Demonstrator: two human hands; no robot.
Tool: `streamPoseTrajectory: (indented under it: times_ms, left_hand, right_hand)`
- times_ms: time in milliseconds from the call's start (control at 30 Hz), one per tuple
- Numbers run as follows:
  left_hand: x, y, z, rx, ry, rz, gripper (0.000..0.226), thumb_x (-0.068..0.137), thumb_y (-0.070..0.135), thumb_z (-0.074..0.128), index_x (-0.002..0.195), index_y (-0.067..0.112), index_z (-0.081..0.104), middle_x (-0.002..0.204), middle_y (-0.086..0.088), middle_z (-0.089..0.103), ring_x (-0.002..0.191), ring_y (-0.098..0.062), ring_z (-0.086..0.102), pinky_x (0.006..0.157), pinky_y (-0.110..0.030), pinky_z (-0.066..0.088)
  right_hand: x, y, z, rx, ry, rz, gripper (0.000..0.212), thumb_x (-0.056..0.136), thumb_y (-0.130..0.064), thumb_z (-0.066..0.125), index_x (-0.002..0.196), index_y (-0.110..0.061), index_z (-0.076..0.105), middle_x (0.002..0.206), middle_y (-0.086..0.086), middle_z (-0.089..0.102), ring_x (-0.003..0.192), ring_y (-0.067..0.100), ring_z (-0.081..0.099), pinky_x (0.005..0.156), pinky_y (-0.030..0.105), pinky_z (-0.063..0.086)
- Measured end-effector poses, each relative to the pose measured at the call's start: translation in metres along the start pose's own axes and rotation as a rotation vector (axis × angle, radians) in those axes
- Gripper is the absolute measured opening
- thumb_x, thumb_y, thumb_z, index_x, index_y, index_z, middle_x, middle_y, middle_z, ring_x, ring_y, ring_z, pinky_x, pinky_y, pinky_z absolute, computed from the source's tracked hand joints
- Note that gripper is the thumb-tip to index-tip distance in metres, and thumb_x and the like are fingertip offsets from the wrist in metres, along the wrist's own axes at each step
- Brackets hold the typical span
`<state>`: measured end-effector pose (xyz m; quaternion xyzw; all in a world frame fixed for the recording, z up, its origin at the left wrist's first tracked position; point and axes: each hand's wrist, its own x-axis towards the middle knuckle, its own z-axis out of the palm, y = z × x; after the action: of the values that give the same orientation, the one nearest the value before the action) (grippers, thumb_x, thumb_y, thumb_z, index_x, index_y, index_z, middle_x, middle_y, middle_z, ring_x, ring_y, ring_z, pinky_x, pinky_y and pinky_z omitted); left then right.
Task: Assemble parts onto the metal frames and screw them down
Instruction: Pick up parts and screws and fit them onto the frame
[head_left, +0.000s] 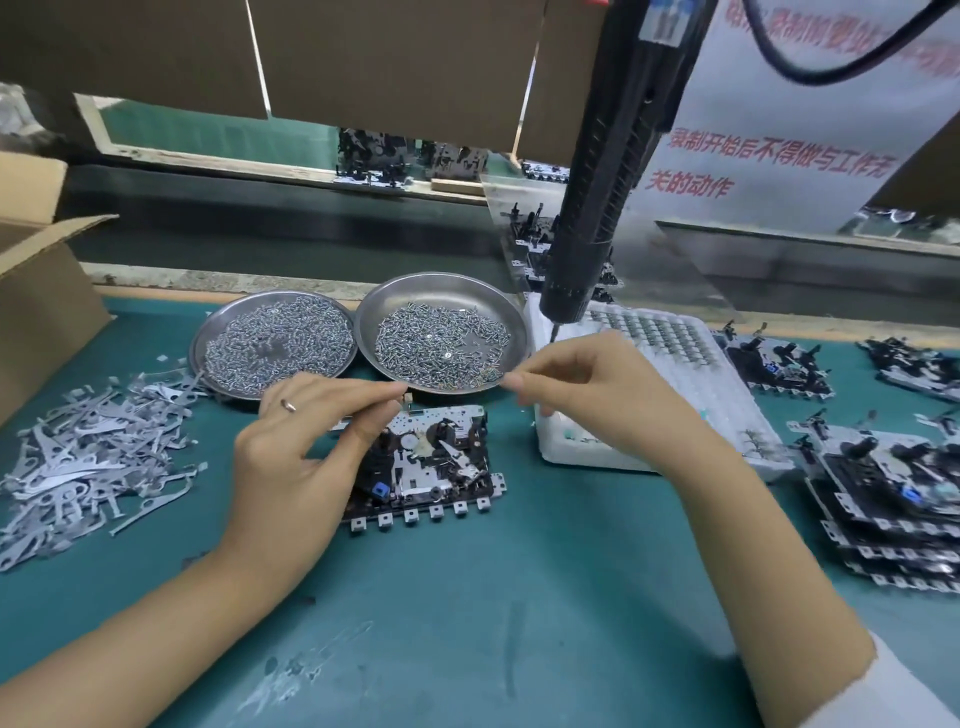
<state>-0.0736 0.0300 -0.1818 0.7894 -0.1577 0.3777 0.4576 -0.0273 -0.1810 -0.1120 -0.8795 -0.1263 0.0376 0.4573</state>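
Just above frame (423, 462), pinching hands (306, 431)

Shiny metal dishes (441, 291) of screws, matt green mat (519, 597), brown cardboard box (47, 301)

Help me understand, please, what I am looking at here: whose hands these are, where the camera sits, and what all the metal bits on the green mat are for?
There is only one picture, taken by a camera worn on a person's head, looking down at their own bare hands. No robot is involved.

The left hand and the right hand are raised above a metal frame lying on the green mat. Each has finger and thumb pinched together; whatever they hold is too small to make out.

Behind them stand two round steel dishes of small screws, the left dish and the right dish. A heap of flat metal levers lies at the left, and a stack of frames at the right. A white tray holds rows of small parts.

The black electric screwdriver hangs above the bench, untouched.
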Motion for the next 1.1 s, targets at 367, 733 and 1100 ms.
streamPoseTrajectory:
  times_ms: [367,733,1100]
  left_hand:
    - [0.002,-0.006,0.000,-0.102,0.003,-0.327,0.015,0.078,0.036,0.064,0.080,0.051,0.066,0.090,0.028,0.066,0.082,0.005,0.057,0.076,-0.008,0.040]
    - [0.003,-0.004,0.000,-0.147,-0.032,-0.358,0.014,0.073,0.040,0.064,0.083,0.050,0.066,0.089,0.026,0.067,0.094,-0.014,0.062,0.084,-0.024,0.046]
    - [0.002,-0.004,0.002,-0.173,-0.034,-0.368,0.019,0.068,0.039,0.068,0.083,0.051,0.068,0.086,0.025,0.068,0.096,-0.017,0.061,0.079,-0.015,0.045]
  right_hand:
    - [0.052,0.085,-0.087,-0.710,0.321,0.173,0.042,0.084,0.010,0.045,0.117,-0.008,0.064,0.099,0.015,0.067,0.086,0.034,0.062,0.078,0.043,0.054]
    - [0.068,0.085,-0.087,-0.997,0.209,0.074,0.049,0.078,0.014,0.046,0.111,-0.015,0.067,0.102,0.008,0.069,0.088,0.027,0.063,0.065,0.029,0.046]
    - [0.066,0.078,-0.091,-0.988,0.260,0.068,0.029,0.081,0.009,0.048,0.090,-0.004,0.071,0.097,0.011,0.070,0.085,0.028,0.060,0.068,0.031,0.047]
